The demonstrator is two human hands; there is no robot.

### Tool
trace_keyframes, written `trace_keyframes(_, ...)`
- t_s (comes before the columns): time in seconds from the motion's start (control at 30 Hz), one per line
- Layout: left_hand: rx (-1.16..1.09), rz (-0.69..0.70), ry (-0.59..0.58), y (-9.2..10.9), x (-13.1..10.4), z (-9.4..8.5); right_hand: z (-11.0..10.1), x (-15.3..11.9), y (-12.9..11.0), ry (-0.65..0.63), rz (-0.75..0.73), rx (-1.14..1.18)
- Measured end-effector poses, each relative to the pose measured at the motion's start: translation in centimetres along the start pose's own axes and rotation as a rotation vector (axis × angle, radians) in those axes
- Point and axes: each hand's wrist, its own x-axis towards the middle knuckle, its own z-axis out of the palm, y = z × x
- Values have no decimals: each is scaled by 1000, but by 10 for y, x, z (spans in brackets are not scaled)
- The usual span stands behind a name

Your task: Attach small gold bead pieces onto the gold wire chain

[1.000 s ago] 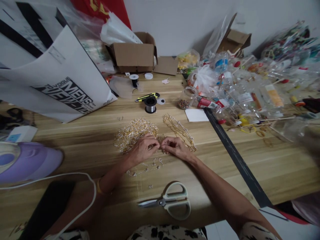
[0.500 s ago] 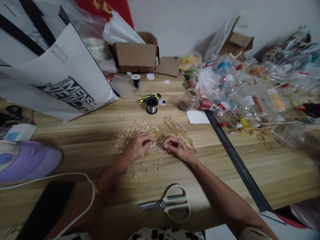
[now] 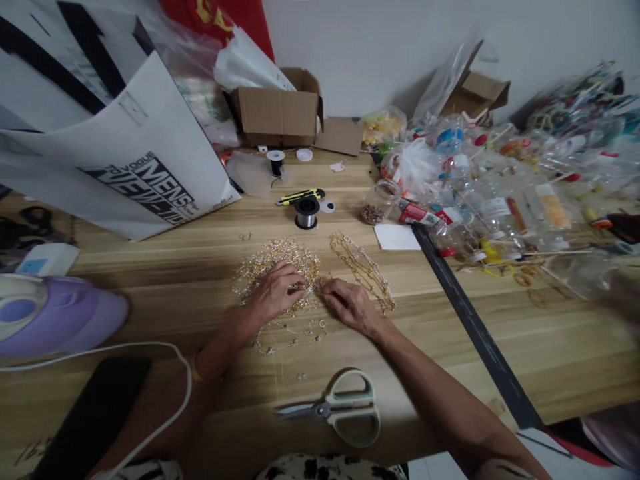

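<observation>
While left hand [image 3: 277,291] lies over bead-chain pile [image 3: 283,251] on bench [image 3: 430,347], right hand [image 3: 353,307] is at pile's edge. Fingers of both curl inward; pinched piece, cannot tell. Seems fine sorting or handling, calling for light, precise touch.

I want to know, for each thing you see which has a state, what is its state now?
Beaded pile: loosely tangled
Silver chain: laid out in a loose curve
Left hand: fingers curled over the pile
Right hand: fingers bent, beside the pile
Scissors: lying flat, not held
Wire spool: upright, wire wound on
Cardboard box: flaps open
Jar: partly filled
</observation>
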Motion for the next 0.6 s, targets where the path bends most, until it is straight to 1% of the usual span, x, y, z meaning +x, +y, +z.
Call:
trace_keyframes(0.3, 36, 1, -45, 2, 0, -1, 1, 0, 0, 17, 44, -88)
trace_keyframes(0.43, 22, 4, -54, 1, 1, -2, 0, 0, 1, 21, 68, -72)
trace_keyframes(0.6, -14, -13, -66, 2, 3, -4, 0, 0, 3, 35, 139, -11)
